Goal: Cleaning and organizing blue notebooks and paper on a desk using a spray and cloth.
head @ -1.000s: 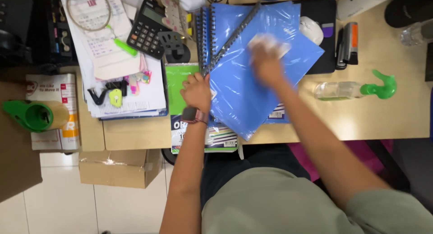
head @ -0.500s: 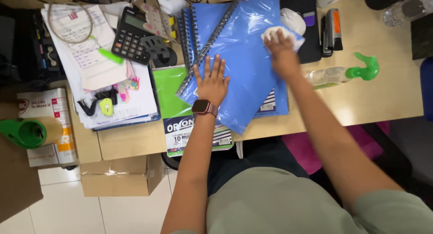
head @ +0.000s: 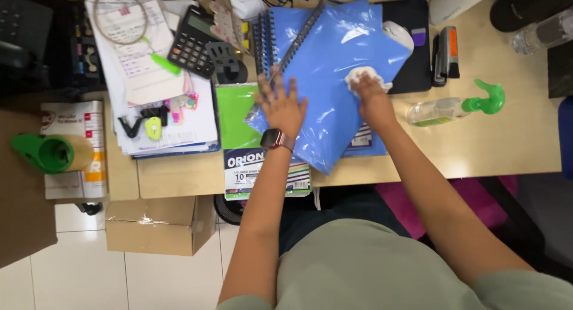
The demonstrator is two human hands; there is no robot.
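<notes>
— So, where are the hands?

— Both on the blue spiral-bound folder, which lies tilted across the middle of the desk, its lower corner reaching the front edge. The left hand lies flat on its left part, fingers spread, grasping nothing; a smartwatch sits on that wrist. The right hand is clenched around a white crumpled cloth, pressed onto the cover near its right edge.

— Anything under the folder?

— A green pad and a pack of coloured paper that juts over the front edge.

— And containers?

— A clear spray bottle with a green trigger lies on its side just right of the right hand, a little yellowish liquid in it. A clear water bottle lies at the right back corner; its level I cannot tell. On the floor left of the chair stands a closed cardboard box, contents hidden.

— The left side?

— A calculator and a paper stack with clips on it; a green tape dispenser sits on a box beyond the left edge. A black stapler lies right of the folder.
</notes>
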